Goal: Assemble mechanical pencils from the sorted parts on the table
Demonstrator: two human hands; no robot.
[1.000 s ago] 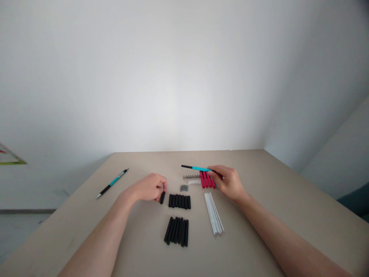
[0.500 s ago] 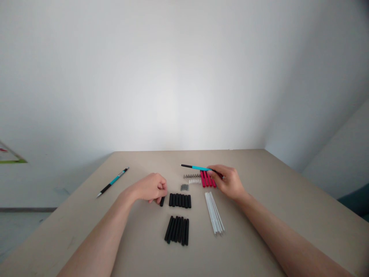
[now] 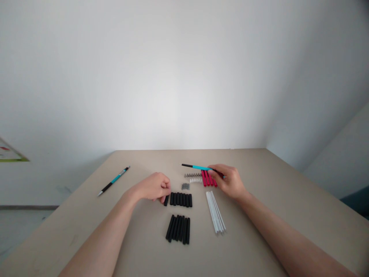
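Note:
My left hand [image 3: 154,187] is curled on the beige table [image 3: 259,177], its fingertips pinching a short black tube [image 3: 166,200] at the left end of a row of short black tubes [image 3: 180,199]. My right hand [image 3: 227,181] holds a teal and black pen part [image 3: 196,167] level above the table, pointing left. Beneath it lie red tubes [image 3: 208,178], with small metal tips [image 3: 192,175] and white pieces [image 3: 195,180] beside them.
A second row of longer black tubes [image 3: 178,229] lies nearer me. White refill rods [image 3: 215,212] lie to their right. Small springs [image 3: 185,186] sit in the middle. A finished teal and black pen [image 3: 113,181] lies far left. The wall stands behind.
My left hand has shifted slightly right, bringing the short black tube closer to the row. My right hand with the pen part has hardly moved.

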